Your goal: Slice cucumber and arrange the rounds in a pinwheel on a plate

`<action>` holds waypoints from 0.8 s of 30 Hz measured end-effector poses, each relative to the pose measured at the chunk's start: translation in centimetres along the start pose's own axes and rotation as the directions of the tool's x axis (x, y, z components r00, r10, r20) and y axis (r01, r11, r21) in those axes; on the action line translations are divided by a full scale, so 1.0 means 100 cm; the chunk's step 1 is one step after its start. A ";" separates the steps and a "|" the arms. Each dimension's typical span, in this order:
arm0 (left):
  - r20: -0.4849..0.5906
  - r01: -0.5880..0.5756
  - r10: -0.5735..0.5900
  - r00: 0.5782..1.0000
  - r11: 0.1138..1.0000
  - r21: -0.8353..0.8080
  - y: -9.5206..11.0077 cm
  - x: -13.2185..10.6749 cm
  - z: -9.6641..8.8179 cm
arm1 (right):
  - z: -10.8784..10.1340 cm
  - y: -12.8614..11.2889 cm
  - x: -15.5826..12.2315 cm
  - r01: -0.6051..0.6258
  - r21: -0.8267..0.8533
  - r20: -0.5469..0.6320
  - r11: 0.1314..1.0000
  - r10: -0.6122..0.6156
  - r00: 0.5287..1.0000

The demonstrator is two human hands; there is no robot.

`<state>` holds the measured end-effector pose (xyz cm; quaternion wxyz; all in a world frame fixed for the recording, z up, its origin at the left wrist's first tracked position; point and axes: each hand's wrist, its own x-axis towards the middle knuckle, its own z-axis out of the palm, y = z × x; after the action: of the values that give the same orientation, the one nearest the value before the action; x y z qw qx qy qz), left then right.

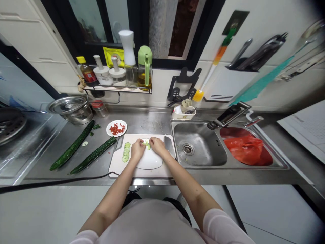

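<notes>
A white plate (149,161) lies on the pale cutting board (118,166), with several cucumber slices (148,147) at its far side. My left hand (137,149) is closed at the plate's far left, its fingertips pinching a cucumber slice. Opposite it, my right hand (157,145) pinches a slice too, fingertips close to the left ones. A row of overlapping cucumber slices (126,151) rests on the board left of the plate. Beside my right wrist a grey blade (168,143) lies flat, partly hidden by the arm.
Two long cucumbers (73,145) lie left of the board. A small plate (116,128) holds chopped red pieces. The sink (200,142) is at the right, with a red bag (245,149) in its second basin. A black cable (63,180) crosses the counter's front edge.
</notes>
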<state>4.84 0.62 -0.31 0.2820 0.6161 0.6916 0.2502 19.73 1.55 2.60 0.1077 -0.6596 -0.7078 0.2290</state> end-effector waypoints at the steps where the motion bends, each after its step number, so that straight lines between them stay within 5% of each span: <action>1: 0.002 -0.006 0.006 1.000 1.000 0.010 0.000 0.000 -0.001 | 0.000 0.000 0.000 0.006 -0.013 0.003 1.000 -0.006 1.000; 16: -0.003 -0.174 0.181 0.983 0.950 0.260 0.004 -0.015 -0.008 | 0.001 0.002 -0.009 0.013 -0.149 -0.010 0.989 -0.014 1.000; 24: 0.026 -0.172 0.172 0.985 0.939 0.298 0.005 -0.014 -0.007 | 0.005 0.001 -0.012 0.053 -0.183 -0.017 0.982 -0.057 0.998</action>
<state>4.83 -0.70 0.66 0.1626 0.7097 0.6649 0.1664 19.73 0.26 2.29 0.0609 -0.6493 -0.7426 0.1527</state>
